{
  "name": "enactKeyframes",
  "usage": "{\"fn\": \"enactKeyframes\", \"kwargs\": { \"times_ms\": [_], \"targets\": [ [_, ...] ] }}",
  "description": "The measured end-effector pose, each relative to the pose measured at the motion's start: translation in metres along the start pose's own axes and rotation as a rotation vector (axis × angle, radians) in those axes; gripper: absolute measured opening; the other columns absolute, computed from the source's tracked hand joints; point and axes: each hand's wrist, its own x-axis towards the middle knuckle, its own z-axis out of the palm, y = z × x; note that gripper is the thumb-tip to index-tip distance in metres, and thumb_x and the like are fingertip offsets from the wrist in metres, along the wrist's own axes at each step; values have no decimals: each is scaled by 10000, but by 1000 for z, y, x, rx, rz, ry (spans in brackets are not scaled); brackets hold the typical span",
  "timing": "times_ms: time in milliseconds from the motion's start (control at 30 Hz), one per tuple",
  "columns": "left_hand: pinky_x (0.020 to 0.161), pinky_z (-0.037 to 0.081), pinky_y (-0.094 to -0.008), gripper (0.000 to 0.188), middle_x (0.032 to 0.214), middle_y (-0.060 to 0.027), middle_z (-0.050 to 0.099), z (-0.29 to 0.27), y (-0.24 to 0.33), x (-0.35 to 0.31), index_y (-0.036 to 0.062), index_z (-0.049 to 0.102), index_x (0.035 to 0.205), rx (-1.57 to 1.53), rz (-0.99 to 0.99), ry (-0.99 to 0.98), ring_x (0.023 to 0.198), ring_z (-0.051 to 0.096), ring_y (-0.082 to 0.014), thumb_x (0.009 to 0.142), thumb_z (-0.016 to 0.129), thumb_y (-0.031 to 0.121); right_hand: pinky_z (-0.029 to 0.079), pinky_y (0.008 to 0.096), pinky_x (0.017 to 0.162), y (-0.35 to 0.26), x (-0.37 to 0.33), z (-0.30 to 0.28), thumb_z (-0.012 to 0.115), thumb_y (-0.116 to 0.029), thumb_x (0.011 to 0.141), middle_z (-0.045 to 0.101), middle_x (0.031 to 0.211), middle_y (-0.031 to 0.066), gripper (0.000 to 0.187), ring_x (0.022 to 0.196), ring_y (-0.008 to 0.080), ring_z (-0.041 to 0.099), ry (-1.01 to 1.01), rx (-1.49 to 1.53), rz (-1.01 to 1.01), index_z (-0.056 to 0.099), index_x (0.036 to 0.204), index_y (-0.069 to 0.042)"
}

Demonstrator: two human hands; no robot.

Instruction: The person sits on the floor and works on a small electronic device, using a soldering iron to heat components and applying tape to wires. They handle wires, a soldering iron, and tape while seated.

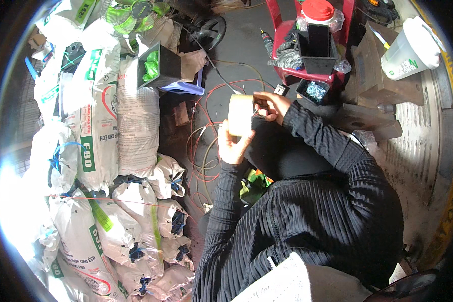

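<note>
Between my hands, above my dark-clad knee, is a wide cream-tan roll [240,113] that looks like packing tape, its pale curved face showing. My left hand [233,148] grips its near end, thumb and fingers on either side. My right hand [273,106] comes in from the right with its fingers bent and closed at the roll's far right side. The fingertips of that hand are partly hidden, and I cannot make out whether they pinch a tape end or the roll's edge.
Stacked white sacks [138,118] fill the left, with a green-bladed fan [136,15] beyond. Red cables [190,143] loop over the floor. A red plastic chair [287,75] bears a black bin [317,63]; a small black box [313,91] holds metal pieces. A white-lidded bucket [405,53] stands right.
</note>
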Motion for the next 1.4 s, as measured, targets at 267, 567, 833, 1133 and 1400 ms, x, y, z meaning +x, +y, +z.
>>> {"fn": "enactKeyframes", "kwargs": {
  "times_ms": [267, 567, 833, 1133, 1400],
  "targets": [
    [748, 413, -259, 299, 901, -13, 567, -22, -12, -8, 17, 592, 984, 176, 193, -44, 817, 509, -106, 804, 710, 224, 274, 175, 334, -10, 32, 24, 681, -434, 810, 401, 531, -73, 322, 391, 25, 356, -57, -363, 29, 602, 835, -123],
    [659, 409, -248, 220, 744, -22, 558, -19, -16, -13, 9, 597, 892, 234, 70, 105, 713, 496, -85, 859, 653, 219, 361, 168, 413, -36, 20, 30, 688, -292, 832, 559, 723, -52, 221, 538, 26, 478, -42, -562, -186, 592, 879, -99],
    [728, 432, -234, 264, 867, -21, 624, 3, -21, -9, 5, 635, 993, 143, -115, 26, 791, 537, -81, 867, 648, 237, 372, 315, 455, -26, 3, 24, 680, -290, 810, 567, 594, 68, 250, 473, 139, 517, 271, -1450, -1062, 642, 777, -45],
    [827, 443, -266, 277, 974, -60, 638, -1, -40, 38, -11, 553, 1048, -14, -352, -286, 889, 575, -121, 801, 631, 85, 404, 292, 495, -38, 11, 13, 626, -348, 846, 593, 577, 35, 284, 526, 100, 548, 240, -1439, -720, 663, 776, -76],
    [682, 536, -342, 334, 797, -179, 677, -24, 33, 103, 37, 636, 1059, 865, 102, -141, 735, 685, -250, 774, 579, 202, 437, 255, 565, -54, 3, 20, 618, -247, 867, 613, 653, 35, 233, 612, 67, 557, 149, -1357, -596, 660, 838, -20]
  ]
}}
